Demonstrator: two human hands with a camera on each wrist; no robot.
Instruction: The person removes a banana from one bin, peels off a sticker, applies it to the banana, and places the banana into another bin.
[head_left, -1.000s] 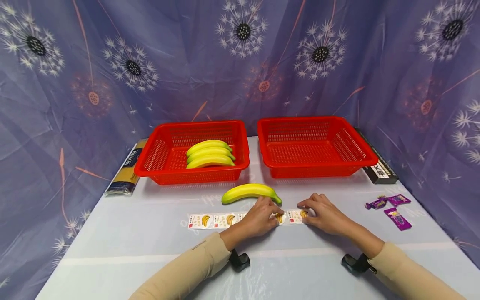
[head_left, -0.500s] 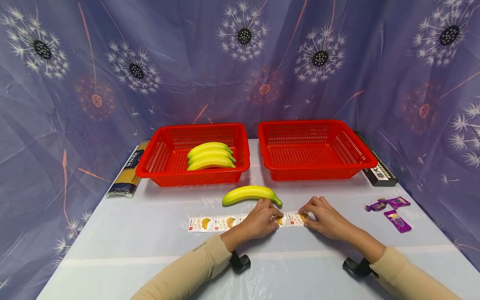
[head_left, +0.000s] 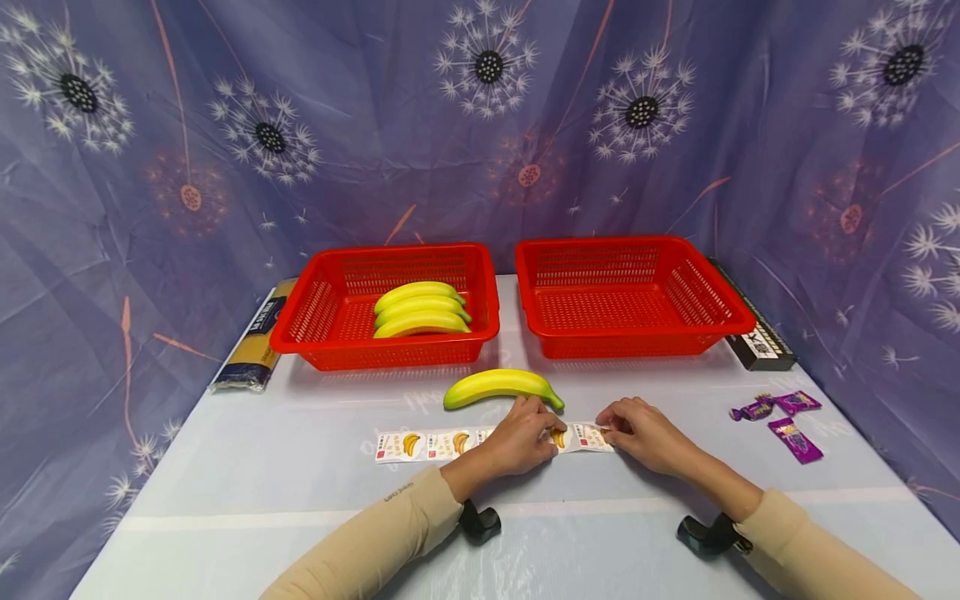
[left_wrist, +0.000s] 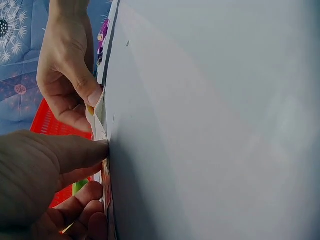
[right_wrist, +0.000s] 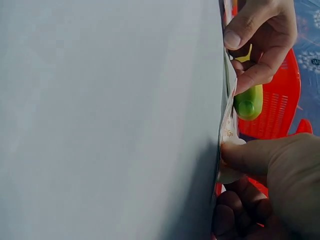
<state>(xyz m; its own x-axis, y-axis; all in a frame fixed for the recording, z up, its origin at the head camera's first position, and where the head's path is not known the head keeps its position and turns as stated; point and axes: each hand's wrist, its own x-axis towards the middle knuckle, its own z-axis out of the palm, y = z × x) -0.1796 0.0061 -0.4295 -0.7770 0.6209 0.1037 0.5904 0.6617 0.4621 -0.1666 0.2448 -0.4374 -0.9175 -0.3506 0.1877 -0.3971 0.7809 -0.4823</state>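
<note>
A strip of white stickers [head_left: 437,445] printed with bananas lies across the table. My left hand [head_left: 519,437] covers part of it, holding the strip with thumb and forefinger near its right portion. At the right end, my right hand [head_left: 647,435] pinches the last sticker between thumb and fingers. In the left wrist view, the edge of the sticker strip [left_wrist: 98,116] bends up at the right thumb. The right wrist view shows the raised strip [right_wrist: 229,122] running between both hands. Just behind the left hand lies a single banana [head_left: 501,386], yellow with green ends.
Behind stand two red baskets: the left basket [head_left: 390,357] holds several bananas [head_left: 422,308], beside the right basket [head_left: 637,343]. A gold-and-navy packet [head_left: 255,342] lies far left, a black box [head_left: 763,346] far right. Purple-wrapped candies [head_left: 797,440] lie at right.
My right fingers have shifted slightly over the strip's end, covering more of its last banana picture, and that end now bends. My left hand stays in place.
</note>
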